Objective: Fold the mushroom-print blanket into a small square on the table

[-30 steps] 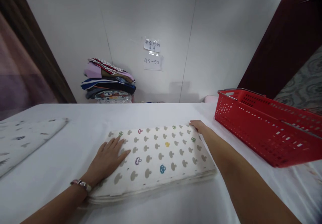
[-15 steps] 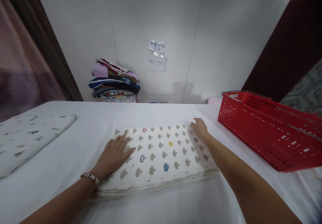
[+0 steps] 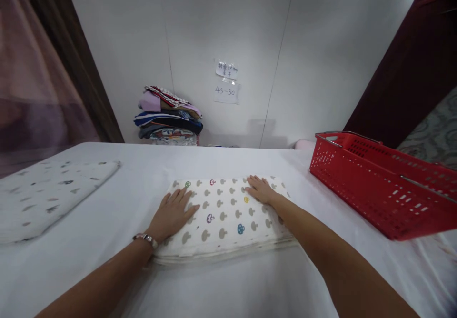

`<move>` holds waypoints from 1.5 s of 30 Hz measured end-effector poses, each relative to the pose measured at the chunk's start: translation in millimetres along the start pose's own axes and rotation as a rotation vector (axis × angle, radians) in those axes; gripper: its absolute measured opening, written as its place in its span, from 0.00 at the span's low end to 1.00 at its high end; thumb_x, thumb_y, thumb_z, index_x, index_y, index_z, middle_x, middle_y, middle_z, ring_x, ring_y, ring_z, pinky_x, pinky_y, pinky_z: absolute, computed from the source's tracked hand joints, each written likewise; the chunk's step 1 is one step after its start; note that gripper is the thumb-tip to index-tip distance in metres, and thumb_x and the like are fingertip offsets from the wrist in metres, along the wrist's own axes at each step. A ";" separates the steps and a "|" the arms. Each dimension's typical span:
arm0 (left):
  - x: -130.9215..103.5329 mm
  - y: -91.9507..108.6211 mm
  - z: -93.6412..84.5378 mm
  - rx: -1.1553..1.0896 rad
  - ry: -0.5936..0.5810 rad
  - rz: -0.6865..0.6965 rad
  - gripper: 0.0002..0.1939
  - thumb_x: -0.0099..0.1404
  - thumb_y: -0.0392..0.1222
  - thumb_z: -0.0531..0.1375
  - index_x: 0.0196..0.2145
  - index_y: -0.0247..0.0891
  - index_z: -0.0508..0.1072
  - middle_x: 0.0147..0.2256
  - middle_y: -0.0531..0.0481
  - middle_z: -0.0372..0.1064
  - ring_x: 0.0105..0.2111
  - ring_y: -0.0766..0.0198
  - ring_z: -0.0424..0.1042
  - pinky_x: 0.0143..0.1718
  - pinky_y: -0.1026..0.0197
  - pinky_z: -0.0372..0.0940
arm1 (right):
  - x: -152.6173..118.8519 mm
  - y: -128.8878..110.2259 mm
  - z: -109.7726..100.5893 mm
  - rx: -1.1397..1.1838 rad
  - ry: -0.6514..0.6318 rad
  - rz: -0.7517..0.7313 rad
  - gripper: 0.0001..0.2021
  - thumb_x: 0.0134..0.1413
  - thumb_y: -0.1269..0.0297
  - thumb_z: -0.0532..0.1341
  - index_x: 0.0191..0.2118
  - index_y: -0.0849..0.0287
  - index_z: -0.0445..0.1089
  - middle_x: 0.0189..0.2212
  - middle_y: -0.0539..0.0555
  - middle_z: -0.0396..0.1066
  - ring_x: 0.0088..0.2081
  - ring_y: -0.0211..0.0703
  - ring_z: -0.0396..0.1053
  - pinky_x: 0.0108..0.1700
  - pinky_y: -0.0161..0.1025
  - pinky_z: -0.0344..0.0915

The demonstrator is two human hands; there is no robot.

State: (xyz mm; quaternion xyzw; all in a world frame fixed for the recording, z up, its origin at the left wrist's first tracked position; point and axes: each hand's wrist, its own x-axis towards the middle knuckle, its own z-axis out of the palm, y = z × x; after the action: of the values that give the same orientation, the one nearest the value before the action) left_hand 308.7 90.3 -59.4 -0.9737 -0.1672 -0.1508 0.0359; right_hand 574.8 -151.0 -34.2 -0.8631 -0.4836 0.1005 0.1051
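Note:
A white cloth (image 3: pixel 228 220) printed with grey and a few coloured mushrooms lies folded in a flat rectangle of several layers in front of me. My left hand (image 3: pixel 173 213) rests flat on its left side, fingers spread and pointing away from me. On the far right part of the cloth lies my right hand (image 3: pixel 261 189), palm down with its fingers stretched out. Neither hand grips anything. A metal band circles my left wrist.
The cloth lies on a white-covered table (image 3: pixel 143 154). Another folded white cloth (image 3: pixel 53 196) with small dark prints is at the left. A red perforated basket (image 3: pixel 378 184) with metal handles stands at the right. Behind the table's far edge rises a stack of folded fabrics (image 3: pixel 171 118).
My right hand has moved left from the cloth's far right corner onto its top and now lies flat. The left hand stays on the left side. The view has shifted slightly.

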 end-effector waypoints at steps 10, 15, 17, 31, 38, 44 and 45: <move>1.5 7.1 -8.3 -0.027 -0.069 -0.046 0.31 0.64 0.57 0.45 0.58 0.35 0.60 0.61 0.39 0.52 0.62 0.48 0.48 0.59 0.45 0.43 | -26.7 23.4 4.3 -0.066 0.049 0.233 0.29 0.62 0.47 0.44 0.64 0.54 0.46 0.66 0.55 0.37 0.66 0.50 0.33 0.62 0.56 0.34; 3.7 11.9 -15.3 -0.036 -0.119 -0.070 0.32 0.64 0.58 0.44 0.58 0.37 0.59 0.61 0.40 0.51 0.62 0.49 0.48 0.59 0.45 0.43 | -51.0 22.4 -1.4 -0.096 0.096 0.232 0.27 0.63 0.50 0.44 0.62 0.57 0.52 0.65 0.57 0.41 0.65 0.50 0.36 0.62 0.55 0.35; 4.6 12.6 -16.0 -0.032 -0.148 -0.070 0.33 0.64 0.59 0.43 0.59 0.36 0.59 0.62 0.40 0.50 0.62 0.49 0.48 0.59 0.45 0.43 | -68.7 27.3 1.5 -0.130 0.114 0.233 0.28 0.62 0.48 0.44 0.62 0.56 0.52 0.66 0.56 0.41 0.65 0.50 0.35 0.62 0.56 0.34; -10.1 15.6 -47.5 -0.285 -0.108 -0.044 0.28 0.64 0.59 0.47 0.54 0.38 0.67 0.59 0.43 0.56 0.59 0.54 0.55 0.58 0.52 0.51 | -147.9 50.8 -0.2 0.216 0.405 0.115 0.20 0.62 0.54 0.49 0.54 0.54 0.66 0.56 0.57 0.63 0.61 0.52 0.52 0.60 0.57 0.49; -74.0 76.2 -51.0 -0.337 0.050 0.375 0.17 0.66 0.51 0.51 0.44 0.41 0.73 0.46 0.46 0.69 0.46 0.58 0.65 0.48 0.54 0.61 | -200.9 58.3 32.7 0.371 0.583 -0.005 0.15 0.51 0.65 0.56 0.45 0.55 0.73 0.48 0.56 0.70 0.51 0.49 0.66 0.55 0.49 0.62; -78.9 90.2 -48.0 -0.361 0.069 0.318 0.16 0.67 0.49 0.50 0.42 0.41 0.74 0.43 0.46 0.69 0.44 0.57 0.66 0.45 0.53 0.63 | -203.8 53.7 39.3 0.279 0.576 -0.099 0.17 0.48 0.70 0.57 0.45 0.55 0.73 0.46 0.55 0.71 0.50 0.49 0.66 0.54 0.51 0.63; -78.9 91.3 -48.8 -0.363 0.070 0.311 0.16 0.67 0.48 0.50 0.41 0.41 0.74 0.42 0.46 0.69 0.44 0.57 0.67 0.45 0.54 0.63 | -203.8 53.7 39.7 0.262 0.601 -0.100 0.17 0.48 0.71 0.56 0.45 0.55 0.73 0.47 0.55 0.71 0.51 0.49 0.66 0.54 0.51 0.63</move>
State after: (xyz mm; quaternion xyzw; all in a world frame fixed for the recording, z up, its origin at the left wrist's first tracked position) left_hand 254.7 -26.4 -38.8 -0.9724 0.0159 -0.2045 -0.1109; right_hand 503.3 -349.5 -72.5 -0.8085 -0.4556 -0.1024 0.3580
